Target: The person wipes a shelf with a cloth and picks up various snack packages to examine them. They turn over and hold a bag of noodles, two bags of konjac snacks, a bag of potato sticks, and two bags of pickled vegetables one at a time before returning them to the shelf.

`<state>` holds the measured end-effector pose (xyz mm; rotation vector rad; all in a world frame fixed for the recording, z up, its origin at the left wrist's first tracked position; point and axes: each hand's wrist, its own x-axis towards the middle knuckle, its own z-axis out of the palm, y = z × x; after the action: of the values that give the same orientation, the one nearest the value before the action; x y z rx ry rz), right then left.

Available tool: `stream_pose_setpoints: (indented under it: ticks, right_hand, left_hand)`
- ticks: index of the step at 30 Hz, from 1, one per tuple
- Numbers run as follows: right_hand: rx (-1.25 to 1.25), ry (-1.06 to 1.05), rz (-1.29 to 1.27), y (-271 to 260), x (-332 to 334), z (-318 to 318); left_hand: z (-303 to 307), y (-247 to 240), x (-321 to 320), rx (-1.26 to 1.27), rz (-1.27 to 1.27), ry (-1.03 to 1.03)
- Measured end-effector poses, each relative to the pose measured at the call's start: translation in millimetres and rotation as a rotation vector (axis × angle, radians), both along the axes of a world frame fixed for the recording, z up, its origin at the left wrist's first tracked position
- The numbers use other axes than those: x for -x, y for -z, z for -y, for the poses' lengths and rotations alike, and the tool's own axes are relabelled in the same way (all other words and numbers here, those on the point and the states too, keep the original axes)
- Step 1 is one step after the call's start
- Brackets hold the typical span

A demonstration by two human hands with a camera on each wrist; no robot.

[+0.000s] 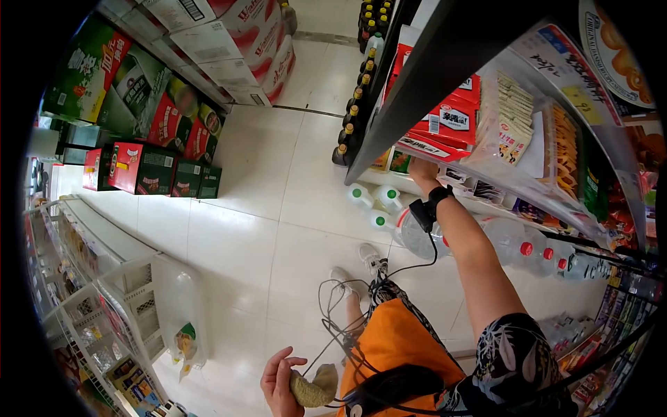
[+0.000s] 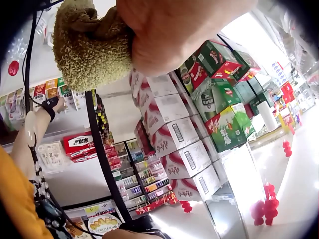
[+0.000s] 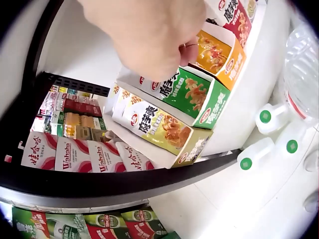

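An olive-green cloth [image 1: 314, 389] is held in my left hand [image 1: 278, 383], low in front of the body; the left wrist view shows the cloth [image 2: 89, 50] bunched against the palm side. My right hand [image 1: 422, 171] reaches into a shelf under the red packets. In the right wrist view the right hand [image 3: 149, 37] is over open display boxes of snack packets, its fingertips at the orange box [image 3: 219, 52] and just above the green box [image 3: 192, 94]. A yellow-green box [image 3: 157, 127] stands beside the green one. Whether the fingers grip a packet is hidden.
A dark shelf post [image 1: 424, 76] rises beside the right arm. Large water bottles [image 1: 504, 240] and green-capped jugs [image 1: 382, 198] stand on the floor below the shelf. Stacked white and red cartons [image 1: 236, 52] and green beer boxes [image 1: 149, 167] are across the aisle. Cables hang by the legs.
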<state>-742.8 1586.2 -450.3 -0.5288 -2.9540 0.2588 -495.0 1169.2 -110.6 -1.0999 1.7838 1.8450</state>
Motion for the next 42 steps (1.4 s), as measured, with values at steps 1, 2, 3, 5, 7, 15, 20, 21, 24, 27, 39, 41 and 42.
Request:
stream_pose_setpoints:
  ticks: [1, 2, 3, 5, 7, 15, 20, 21, 24, 27, 39, 41, 42]
  right_hand:
    - [-0.064, -0.035, -0.04, 4, 3, -1]
    - [-0.032, -0.004, 0.004, 3, 4, -1]
    - [-0.001, 0.028, 0.048, -6, 6, 2]
    - [-0.015, 0.044, 0.068, -6, 7, 4]
    - [-0.036, -0.007, -0.031, -11, 1, 9]
    - [-0.004, 0.014, 0.26, -28, 31, 14]
    - [0.095, 0.002, 0.209, 4, 34, -10]
    - [0.11, -0.004, 0.183, 10, 33, -13]
    - [0.161, -0.022, 0.074, 34, 26, -25]
    - [0.194, -0.041, -0.009, 39, 19, -31]
    - [0.815, 0.193, -0.044, -125, -80, 16]
    - [0.921, 0.155, 0.019, -149, -100, 21]
    - [1.0, 0.129, 0.142, -170, -106, 27]
  left_hand:
    - [0, 1, 0, -0.002, -0.001, 0.0]
    - [1, 1, 0, -0.002, 0.003, 0.0]
    - [1, 1, -1, -0.003, 0.007, 0.0]
    - [3, 2, -1, -0.002, 0.009, 0.0]
    - [5, 2, -1, 0.004, 0.009, 0.001]
    - [8, 17, -2, -0.017, 0.031, -0.01]
    - [7, 23, 0, -0.018, 0.024, -0.012]
    - [8, 23, 1, -0.017, 0.023, -0.014]
    - [11, 23, 3, -0.013, 0.022, -0.006]
    - [11, 17, 7, -0.019, 0.026, -0.019]
    - [0, -7, 25, -0.026, -0.058, 0.079]
    - [-9, -9, 33, 0.039, -0.141, 0.171]
    - [-14, -13, 37, 0.075, -0.175, 0.211]
